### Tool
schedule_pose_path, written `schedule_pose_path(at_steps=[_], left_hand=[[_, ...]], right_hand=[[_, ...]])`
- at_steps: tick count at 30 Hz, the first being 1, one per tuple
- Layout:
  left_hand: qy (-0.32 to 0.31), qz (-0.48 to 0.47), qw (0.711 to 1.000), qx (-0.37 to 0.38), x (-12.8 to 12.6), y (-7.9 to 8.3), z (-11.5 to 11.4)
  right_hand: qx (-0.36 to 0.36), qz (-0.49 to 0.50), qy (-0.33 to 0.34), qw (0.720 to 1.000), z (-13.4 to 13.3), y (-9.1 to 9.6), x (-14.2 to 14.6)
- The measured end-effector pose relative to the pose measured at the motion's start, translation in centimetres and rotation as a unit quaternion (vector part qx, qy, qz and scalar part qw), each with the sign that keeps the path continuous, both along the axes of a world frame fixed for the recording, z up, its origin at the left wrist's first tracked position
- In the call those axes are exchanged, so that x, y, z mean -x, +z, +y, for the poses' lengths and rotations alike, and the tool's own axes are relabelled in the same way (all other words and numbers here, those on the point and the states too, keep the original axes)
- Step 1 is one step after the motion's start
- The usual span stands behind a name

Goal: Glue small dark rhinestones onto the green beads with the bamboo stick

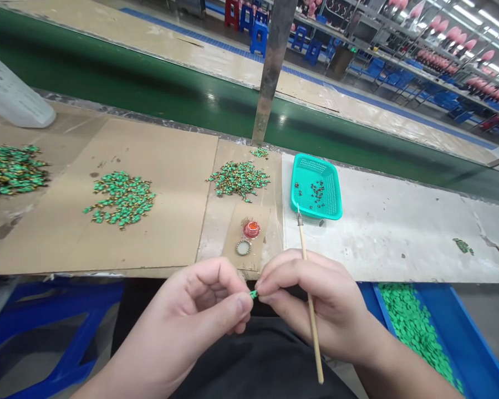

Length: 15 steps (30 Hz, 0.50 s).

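My left hand (pixel 199 310) and my right hand (pixel 311 302) meet over my lap, below the bench edge. Between the fingertips of both is a tiny green piece (pixel 253 294), pinched from the two sides. My right hand also carries a thin wooden brush (pixel 310 299), which runs up between its fingers with the tip pointing toward a teal basket (pixel 335 185). Just beyond my hands two small caps rest on cardboard, one with red paint (pixel 251 229) and one pale (pixel 243 247).
Piles of green and gold pieces lie on the cardboard at the centre (pixel 239 178), left (pixel 120 198) and far left (pixel 10 169). The teal basket holds several dark beads. A blue bin (pixel 461 332) of green pieces sits at lower right. A green conveyor belt (pixel 149 94) and a metal post (pixel 272 66) stand behind.
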<state>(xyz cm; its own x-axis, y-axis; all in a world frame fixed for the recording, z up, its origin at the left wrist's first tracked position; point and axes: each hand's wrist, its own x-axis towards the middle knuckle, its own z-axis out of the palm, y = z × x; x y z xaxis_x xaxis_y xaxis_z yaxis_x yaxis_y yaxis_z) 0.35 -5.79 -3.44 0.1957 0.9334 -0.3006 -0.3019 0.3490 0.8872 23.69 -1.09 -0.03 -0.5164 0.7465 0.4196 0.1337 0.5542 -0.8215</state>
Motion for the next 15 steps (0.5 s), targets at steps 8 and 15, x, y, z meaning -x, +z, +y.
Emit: schedule_pose_path(at_steps=[8, 15], left_hand=[[0.0, 0.047, 0.999, -0.018, -0.3, 1.3, 0.6], [-0.019, 0.052, 0.998, -0.041, 0.0, 0.9, 0.5]], right_hand=[[-0.043, -0.07, 0.019, 0.996, -0.3, 1.2, -0.6], [-0.069, -0.065, 0.021, 0.995, -0.1, 0.7, -0.4]])
